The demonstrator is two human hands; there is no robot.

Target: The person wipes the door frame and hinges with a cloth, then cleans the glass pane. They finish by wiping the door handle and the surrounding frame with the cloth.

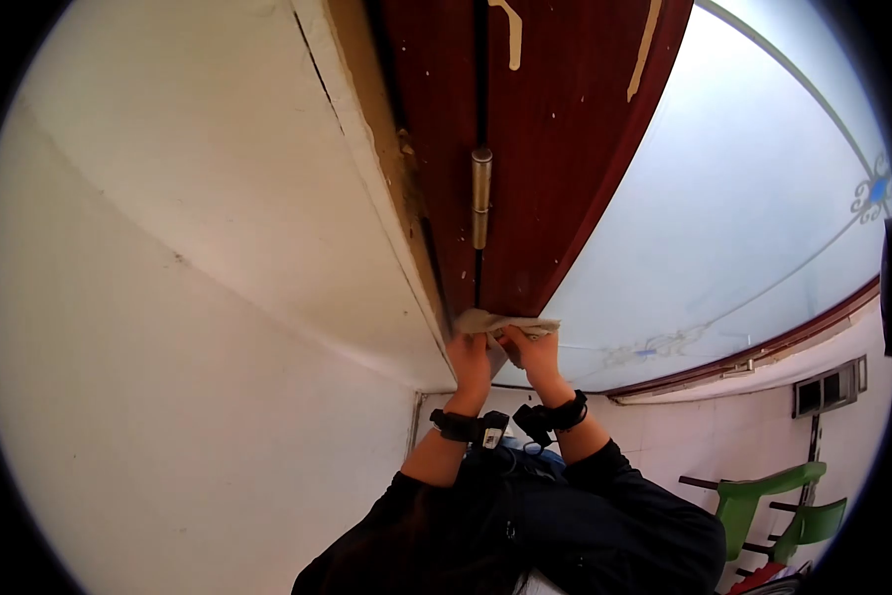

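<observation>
A pale, crumpled cloth (485,321) is gripped between my two hands, in front of the lower part of a dark red wooden door frame (555,198). My left hand (469,353) has its fingers closed on the cloth's left part. On the right side, my right hand (535,349) is closed on the cloth too, with folds showing above the fingers. Both hands are close together, beside the frame's edge. Above them, a metal hinge (480,198) sits along the dark seam in the wood. Black straps with small devices are on both wrists.
A cream wall (218,297) rises close on the left. To the right spreads a frosted glass panel (704,218) with ornamental patterns. Green chairs (748,511) stand at the lower right, near a dark box-like object (828,390) by the wall. Tan strips (510,35) mark the upper wood.
</observation>
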